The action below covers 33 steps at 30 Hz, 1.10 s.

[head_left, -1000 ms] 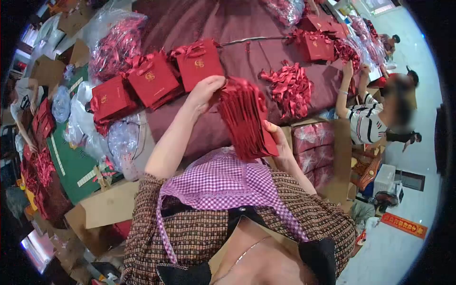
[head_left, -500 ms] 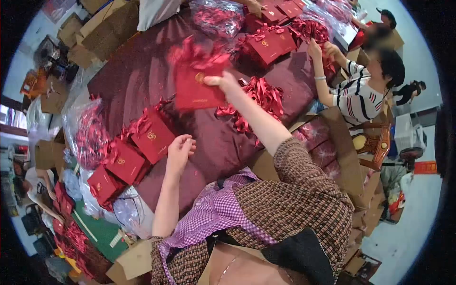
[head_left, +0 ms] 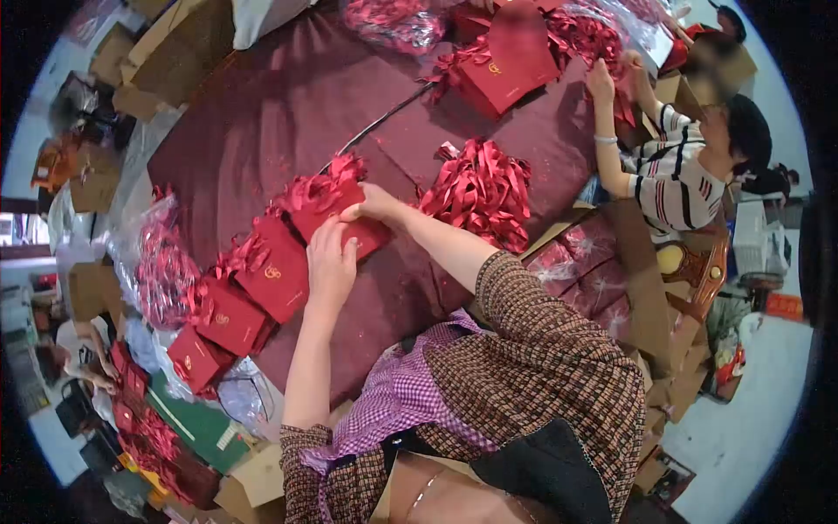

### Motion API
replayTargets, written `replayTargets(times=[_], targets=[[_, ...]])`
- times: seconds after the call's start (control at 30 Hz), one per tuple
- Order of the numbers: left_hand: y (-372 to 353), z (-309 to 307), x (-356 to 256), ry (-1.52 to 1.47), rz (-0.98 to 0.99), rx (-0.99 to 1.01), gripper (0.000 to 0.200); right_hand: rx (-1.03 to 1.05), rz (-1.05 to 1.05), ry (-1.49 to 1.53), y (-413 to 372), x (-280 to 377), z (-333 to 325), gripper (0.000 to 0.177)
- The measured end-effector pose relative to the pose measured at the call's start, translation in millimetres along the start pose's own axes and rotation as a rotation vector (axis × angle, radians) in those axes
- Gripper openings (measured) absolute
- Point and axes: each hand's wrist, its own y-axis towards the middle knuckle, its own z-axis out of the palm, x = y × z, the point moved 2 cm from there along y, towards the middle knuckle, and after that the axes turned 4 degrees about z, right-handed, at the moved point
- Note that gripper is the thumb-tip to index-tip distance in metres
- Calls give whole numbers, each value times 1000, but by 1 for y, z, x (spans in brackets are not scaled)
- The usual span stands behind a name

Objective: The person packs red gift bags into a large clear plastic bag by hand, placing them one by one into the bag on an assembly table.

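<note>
My right hand [head_left: 377, 205] is closed on the right side of a red paper gift bag [head_left: 362, 231] with red ribbon on its top. My left hand [head_left: 332, 262] is at the same bag's front, its fingers bent against it near the right hand's fingertips. The left hand covers part of the bag. Just left of it, a red gift bag with a gold emblem [head_left: 272, 269] lies in a row, overlapping another red bag [head_left: 229, 316] and a further one [head_left: 199, 356] at the near end. Right of my hands lies a heap of loose red ribbons [head_left: 483, 194].
A dark red cloth [head_left: 236, 148] covers the table. A plastic bag of ribbons [head_left: 166, 266] lies at the left, and more red bags [head_left: 511, 79] stand at the back. A co-worker in a striped shirt [head_left: 676, 170] handles ribbons at the right. An open carton [head_left: 642, 288] stands beside me.
My right hand has brought the red gift bag down and toward me, to the far end of the row. My left hand has moved up to meet it.
</note>
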Motion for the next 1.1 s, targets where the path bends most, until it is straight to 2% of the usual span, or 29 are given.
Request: replayTargets(times=[0.03, 0.07, 0.13, 0.17, 0.23, 0.27, 0.33, 0.37, 0.47, 0.5, 0.57, 0.6, 0.63, 0.7, 0.73, 0.77, 0.8, 0.83, 0.87, 0.9, 0.93, 0.97, 1.0, 1.03, 1.1], targets=[[4, 4, 5, 37, -2, 47, 34, 46, 148, 36, -3, 6, 1, 58], [9, 8, 11, 79, 0, 71, 36, 29, 148, 44, 1, 3, -2, 58], [18, 15, 24, 139, 6, 122, 45, 157, 215, 6, 8, -2, 2, 54], [23, 18, 29, 138, 15, 128, 45, 184, 218, 91, 10, -4, 4, 47], [30, 27, 38, 333, 72, 165, 51, 225, 220, 87, 9, 1, 0, 45], [33, 31, 42, 365, 25, 232, 59, 280, 225, 79, 4, 13, 1, 44], [35, 35, 48, 420, -17, 309, 67, 225, 74, -75, -17, 50, -6, 41], [36, 33, 45, 431, -3, 297, 78, 239, 227, 22, -16, 46, -5, 31], [39, 30, 44, 448, -46, 332, 95, 288, 191, 83, 2, 24, 0, 32], [37, 28, 44, 459, -43, 338, 99, 245, 224, 104, 12, 9, 4, 31], [32, 25, 47, 461, -60, 358, 107, 261, 252, 30, 24, -3, 5, 33], [32, 24, 47, 455, -65, 373, 109, 253, 230, 1, 28, -8, 6, 35], [32, 24, 48, 458, -94, 407, 111, 231, 197, -74, 10, 28, 2, 37], [37, 23, 46, 432, -136, 471, 115, 216, -1, 87, 14, 19, 11, 44], [43, 22, 47, 427, -119, 501, 113, 129, -98, 25, 10, 27, 12, 48], [40, 26, 49, 477, -124, 513, 112, -28, -96, -190, 1, 37, 7, 54], [43, 27, 56, 466, -134, 581, 113, 21, -35, -259, -16, 65, 0, 61], [37, 30, 60, 512, -59, 482, 115, 24, -52, -45, -8, 39, 8, 67], [34, 37, 76, 428, -45, 532, 118, 39, -243, 43, -20, 57, 1, 70], [36, 38, 78, 372, -110, 620, 121, 48, -9, -38, -46, 85, -13, 76], [34, 38, 77, 413, -140, 588, 124, 51, -46, -116, -31, 61, -6, 84], [28, 41, 80, 437, -213, 605, 126, -56, -106, -203, 5, -1, 16, 91], [28, 45, 84, 433, -250, 661, 124, -87, -161, -142, 9, -18, 24, 99], [29, 47, 85, 467, -219, 662, 122, -68, -96, -200, -5, -2, 20, 106], [20, 59, 101, 576, -133, 634, 117, -117, -115, -379, -36, 30, 10, 99]])
